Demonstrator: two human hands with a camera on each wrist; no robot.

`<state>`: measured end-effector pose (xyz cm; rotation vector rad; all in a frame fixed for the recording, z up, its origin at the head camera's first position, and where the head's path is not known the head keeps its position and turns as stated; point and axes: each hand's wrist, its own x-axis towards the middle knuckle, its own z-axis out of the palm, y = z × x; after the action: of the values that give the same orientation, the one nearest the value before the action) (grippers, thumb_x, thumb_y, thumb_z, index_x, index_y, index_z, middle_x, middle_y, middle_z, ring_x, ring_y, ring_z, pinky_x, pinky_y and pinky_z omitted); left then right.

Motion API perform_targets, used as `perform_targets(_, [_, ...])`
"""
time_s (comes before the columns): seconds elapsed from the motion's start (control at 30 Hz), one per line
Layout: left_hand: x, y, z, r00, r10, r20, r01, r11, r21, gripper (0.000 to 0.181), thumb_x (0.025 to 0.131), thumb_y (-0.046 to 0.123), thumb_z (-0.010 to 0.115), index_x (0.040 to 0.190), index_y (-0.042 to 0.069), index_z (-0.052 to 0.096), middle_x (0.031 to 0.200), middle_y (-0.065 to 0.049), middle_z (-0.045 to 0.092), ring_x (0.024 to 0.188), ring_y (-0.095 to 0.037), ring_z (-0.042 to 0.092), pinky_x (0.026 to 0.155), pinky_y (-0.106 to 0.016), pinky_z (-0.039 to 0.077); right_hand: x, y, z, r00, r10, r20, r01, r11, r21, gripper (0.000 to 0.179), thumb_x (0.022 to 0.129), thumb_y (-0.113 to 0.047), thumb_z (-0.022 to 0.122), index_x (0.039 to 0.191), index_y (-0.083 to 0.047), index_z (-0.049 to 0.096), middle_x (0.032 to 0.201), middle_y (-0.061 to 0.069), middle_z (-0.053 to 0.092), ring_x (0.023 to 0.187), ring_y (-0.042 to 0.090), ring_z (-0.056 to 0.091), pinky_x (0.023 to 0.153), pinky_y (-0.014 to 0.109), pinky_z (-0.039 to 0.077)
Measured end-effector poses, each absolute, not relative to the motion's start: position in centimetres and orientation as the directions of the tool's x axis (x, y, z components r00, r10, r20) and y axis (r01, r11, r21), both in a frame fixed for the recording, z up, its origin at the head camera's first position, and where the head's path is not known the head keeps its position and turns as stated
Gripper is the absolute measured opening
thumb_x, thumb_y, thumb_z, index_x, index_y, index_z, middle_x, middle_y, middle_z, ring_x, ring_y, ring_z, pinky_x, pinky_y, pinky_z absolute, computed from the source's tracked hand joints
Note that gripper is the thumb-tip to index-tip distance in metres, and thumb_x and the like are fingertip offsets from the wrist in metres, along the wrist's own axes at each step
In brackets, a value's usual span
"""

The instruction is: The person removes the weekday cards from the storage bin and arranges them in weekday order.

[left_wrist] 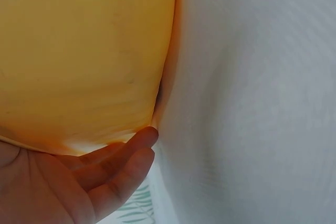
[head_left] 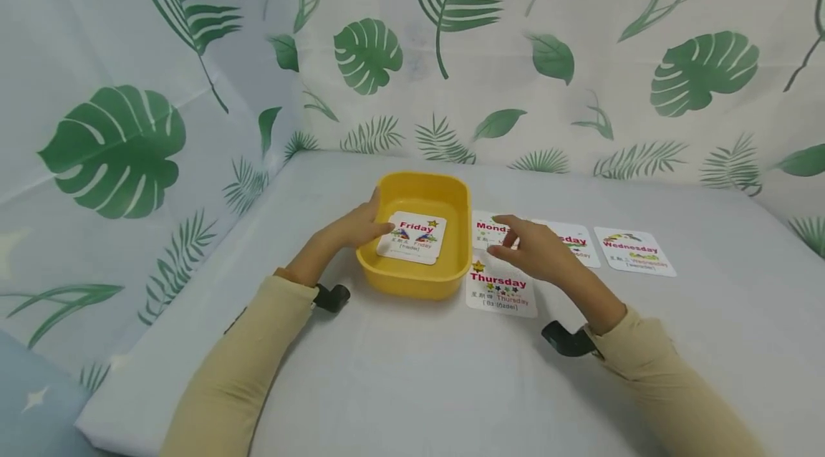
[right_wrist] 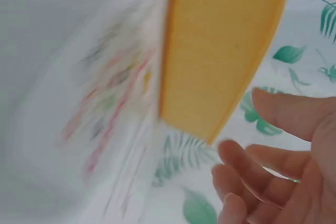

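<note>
My left hand (head_left: 356, 226) holds the left side of a yellow plastic bin (head_left: 419, 288), thumb over the rim. In the left wrist view its fingers (left_wrist: 119, 182) lie along the bin's outer wall. Inside the bin is a white word card reading Friday (head_left: 412, 239). Over the cards to the right hovers my right hand (head_left: 540, 248), thumb and fingers apart with nothing between them. Beneath and beside it lie the Monday card (head_left: 483, 229), partly covered by the fingers, and the Thursday card (head_left: 500, 294), which is blurred in the right wrist view.
Right of the Monday card lies a card ending in "sday" (head_left: 576, 241), its left part hidden by my right hand. The Wednesday card (head_left: 634, 251) is farther right in that row. All rest on a white-covered table (head_left: 412, 371), with a leaf-print cloth (head_left: 477, 99) behind.
</note>
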<state>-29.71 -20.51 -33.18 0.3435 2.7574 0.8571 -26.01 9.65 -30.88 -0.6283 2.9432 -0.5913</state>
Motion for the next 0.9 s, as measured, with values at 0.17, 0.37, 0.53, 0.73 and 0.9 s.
perform_targets(0.17, [-29.6,-20.8,-33.4,-0.952,0.273,-0.143,0.145,0.805,0.575,0.084,0.094,0.028,0.047,0.143,0.0,-0.016,0.151,-0.023,0.01,0.135,-0.03,0.026,0.11,-0.04,0.024,-27.7,5.7,-30.5,-0.896,-0.434,0.095,-0.432,0.802,-0.412,0.055,0.088,-0.03,0.058,0.135,-0.006,0.042,0.115,0.017,0.056,0.098,0.03,0.055,0.079,0.038,0.051])
perform_targets(0.37, [-29.9,-20.5,-33.5,-0.943,0.309,-0.121,0.19,0.801,0.568,0.085,0.094,0.03,0.047,0.142,-0.002,-0.015,0.148,-0.026,0.016,0.133,-0.031,0.031,0.108,-0.041,0.028,-29.8,1.9,-29.9,-0.865,-0.499,0.054,-0.488,0.81,-0.325,0.06,0.088,-0.031,0.059,0.136,-0.001,0.04,0.134,0.024,0.042,0.124,0.038,0.04,0.101,0.05,0.035])
perform_targets(0.53, [-30.1,-20.5,-33.3,-0.946,0.299,-0.124,0.184,0.813,0.552,0.085,0.094,0.031,0.047,0.143,-0.002,-0.014,0.149,-0.026,0.014,0.137,-0.032,0.023,0.111,-0.041,0.021,-31.2,-0.1,-29.5,-0.854,-0.52,-0.026,-0.492,0.822,-0.287,0.063,0.087,-0.031,0.06,0.138,-0.001,0.037,0.138,0.025,0.039,0.127,0.038,0.037,0.103,0.05,0.032])
perform_targets(0.73, [-30.2,-20.7,-33.4,-0.943,0.306,-0.129,0.181,0.8,0.572,0.084,0.094,0.03,0.046,0.142,-0.001,-0.016,0.15,-0.024,0.01,0.139,-0.031,0.016,0.113,-0.041,0.015,-32.5,-1.5,-30.2,-0.83,-0.522,-0.199,-0.466,0.843,-0.268,0.077,0.085,-0.035,0.062,0.142,0.001,0.026,0.144,0.024,0.031,0.132,0.036,0.03,0.108,0.048,0.025])
perform_targets(0.9, [-30.3,-21.0,-33.5,-0.943,0.302,-0.136,0.178,0.809,0.561,0.085,0.094,0.031,0.046,0.143,0.0,-0.016,0.151,-0.023,0.009,0.139,-0.03,0.015,0.113,-0.04,0.014,-33.5,-2.3,-30.9,-0.824,-0.432,-0.366,-0.39,0.902,-0.186,0.102,0.076,-0.049,0.067,0.146,-0.002,0.01,0.148,0.023,0.021,0.135,0.036,0.025,0.109,0.05,0.021])
